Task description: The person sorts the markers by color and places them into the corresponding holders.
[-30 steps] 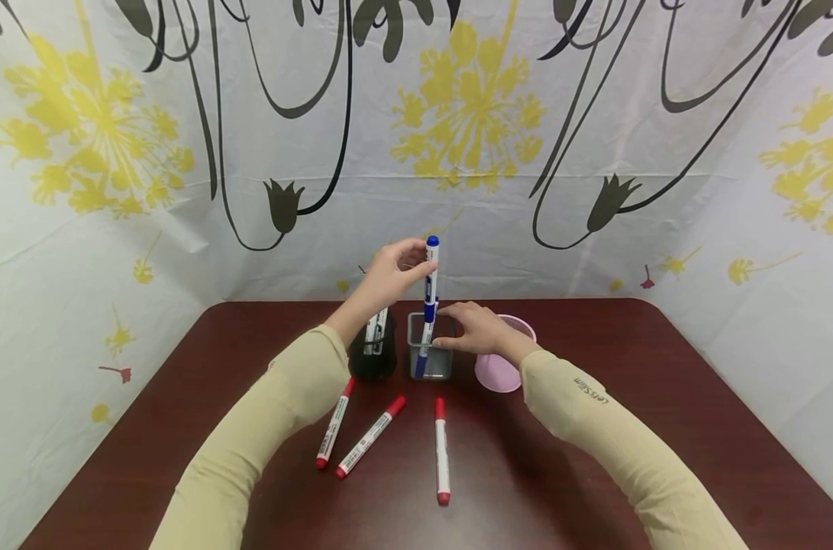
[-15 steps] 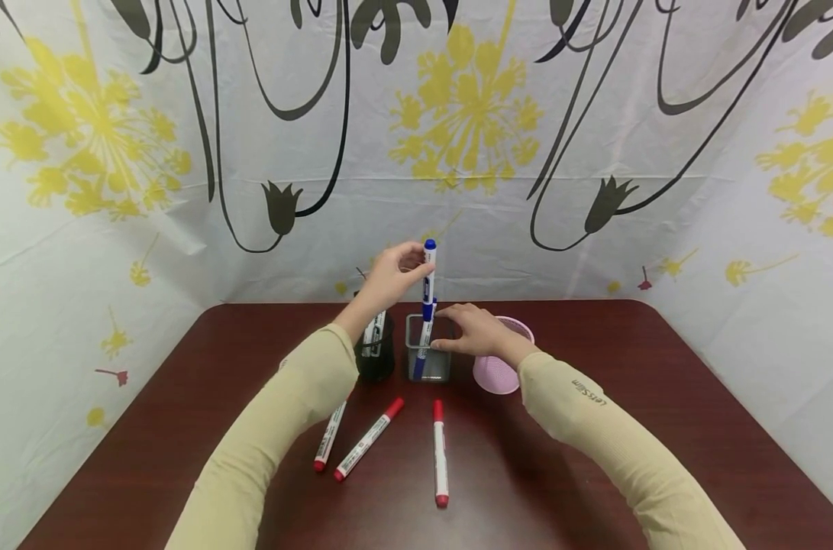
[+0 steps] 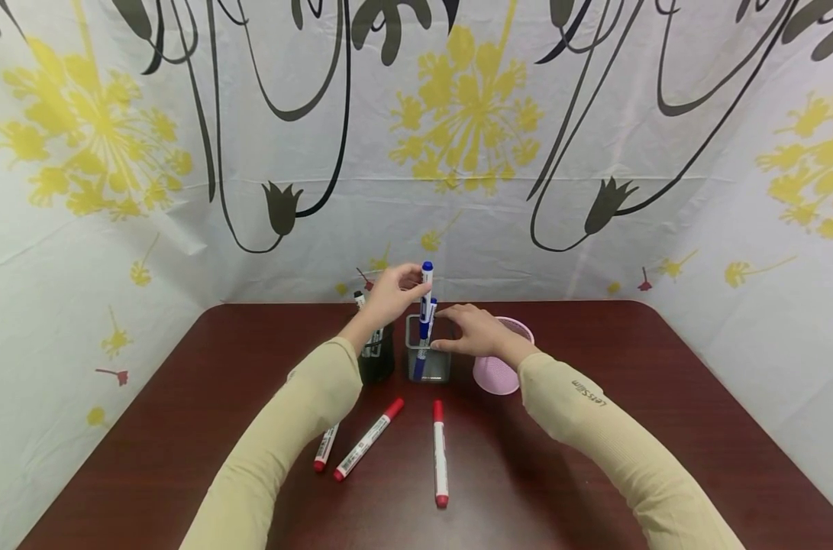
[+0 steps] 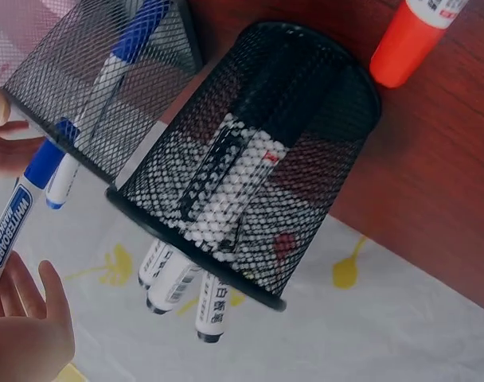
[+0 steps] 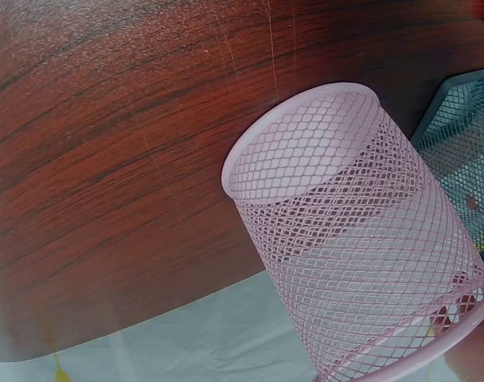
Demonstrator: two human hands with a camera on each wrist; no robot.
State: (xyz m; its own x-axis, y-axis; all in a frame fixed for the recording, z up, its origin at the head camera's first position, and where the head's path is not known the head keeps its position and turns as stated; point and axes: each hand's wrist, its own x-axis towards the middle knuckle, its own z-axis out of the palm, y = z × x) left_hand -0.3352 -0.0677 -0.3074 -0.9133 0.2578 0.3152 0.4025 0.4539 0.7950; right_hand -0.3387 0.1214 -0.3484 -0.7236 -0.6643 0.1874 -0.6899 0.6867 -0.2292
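My left hand (image 3: pixel 391 294) pinches a blue whiteboard marker (image 3: pixel 426 299) held nearly upright. Its blue-capped lower end is at the mouth of a grey square mesh pen holder (image 3: pixel 438 369); in the left wrist view that cap overlaps the rim. A second blue marker (image 4: pixel 107 83) leans inside the same holder. My right hand (image 3: pixel 481 332) grips the holder's right side at the rim, thumb in front and fingers behind. Only a bit of that hand shows in the right wrist view.
A black mesh pen holder (image 4: pixel 250 159) with several black-and-white markers stands left of the grey one. On its right is a pink mesh pen holder (image 5: pixel 345 231). Three red markers lie on the table in front, among them a middle one (image 3: pixel 369 440) and a right one (image 3: pixel 440 454).
My left hand has lowered the blue marker toward the grey pen holder, and the left forearm has shifted slightly right. My right hand has stayed at the holder.
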